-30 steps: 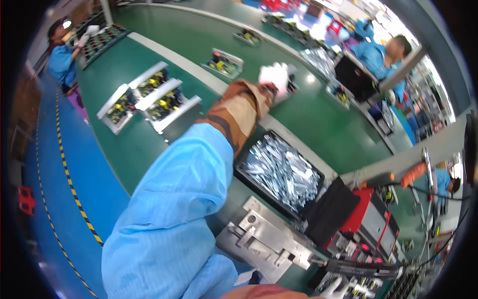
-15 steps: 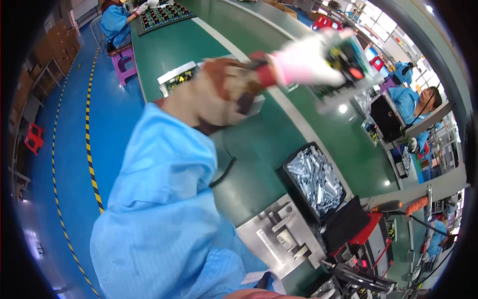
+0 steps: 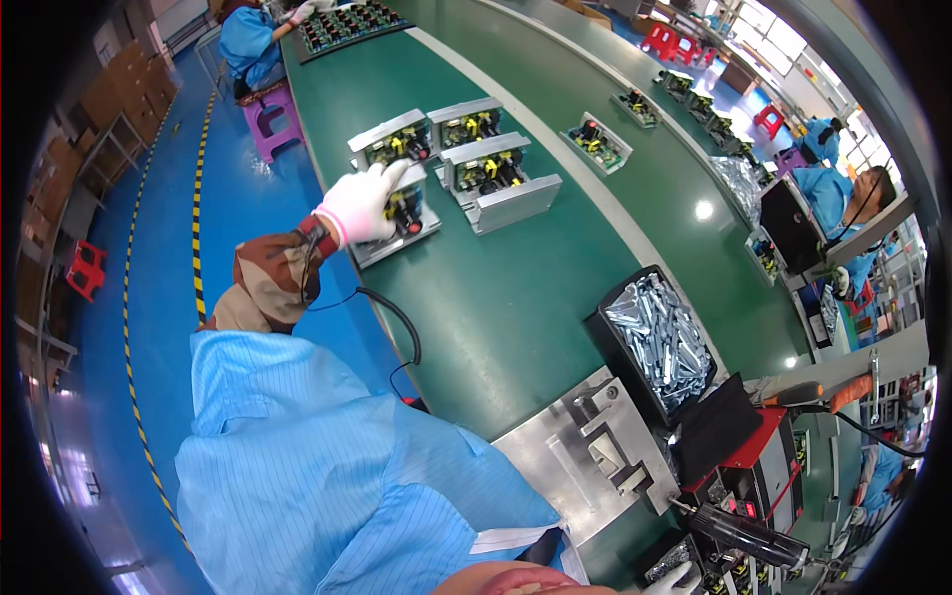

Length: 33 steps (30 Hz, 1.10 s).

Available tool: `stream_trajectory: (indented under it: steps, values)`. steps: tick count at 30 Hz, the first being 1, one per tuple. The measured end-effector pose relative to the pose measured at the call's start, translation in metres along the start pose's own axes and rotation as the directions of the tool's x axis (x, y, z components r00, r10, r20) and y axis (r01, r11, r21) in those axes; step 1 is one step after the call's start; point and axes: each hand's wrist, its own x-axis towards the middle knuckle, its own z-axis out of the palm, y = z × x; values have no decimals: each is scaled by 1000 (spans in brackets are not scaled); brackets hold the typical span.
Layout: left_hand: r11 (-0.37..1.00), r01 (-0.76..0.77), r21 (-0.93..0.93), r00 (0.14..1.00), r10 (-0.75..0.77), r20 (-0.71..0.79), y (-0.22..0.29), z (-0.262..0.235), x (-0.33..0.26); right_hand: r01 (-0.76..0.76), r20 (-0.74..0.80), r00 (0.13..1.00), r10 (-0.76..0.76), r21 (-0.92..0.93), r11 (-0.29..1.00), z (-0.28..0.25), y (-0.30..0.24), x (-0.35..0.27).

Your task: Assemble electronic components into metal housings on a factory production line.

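One black bin (image 3: 620, 348) is heaped with silver parts (image 3: 661, 337), and stands on the green worktop (image 3: 491, 297) just beside the pale strip (image 3: 627, 230). A smaller dark bin (image 3: 640, 568) at the lower rim holds silvery bits too small to make out. At the far end a dark tray (image 3: 359, 40) carries rows of small boards.

The left hand (image 3: 362, 205), in a white glove, is closed on the held board (image 3: 407, 208), which rests on the worktop near its left edge. Three more boards (image 3: 493, 174) sit close by, toward the far end and the strip. The right hand (image 3: 676, 580) shows only in part beside the smaller bin; whether its fingers are apart or together, I cannot tell.

Between the boards and the steel fixture (image 3: 565, 451) runs a broad bare stretch of worktop. A black cord (image 3: 405, 322) hangs along the left edge, and blue floor (image 3: 223, 178) lies past it. Across the strip, two boards (image 3: 598, 146) stand apart on green, with open room nearer the black bin.
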Motion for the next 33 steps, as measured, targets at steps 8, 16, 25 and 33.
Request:
stream_trajectory:
  steps: [8, 16, 25, 33]
  values:
    - [994, -6, 112, 1000, 7, -15, 0, 22, 32, -6, -56, 998, 2, -66, 998, -1, 3, -3]
    - [985, -12, 173, 1000, 10, 12, -8, 26, 64, 7, -45, 999, -6, 21, 1000, 22, 65, 5]
    - [956, -84, 281, 995, 95, -26, 48, -11, 57, 18, -70, 998, -12, 85, 996, 23, 61, 0]
    - [824, -566, -11, 820, 562, -110, 140, -28, 119, 7, -56, 998, -2, 92, 996, 23, 67, 1]
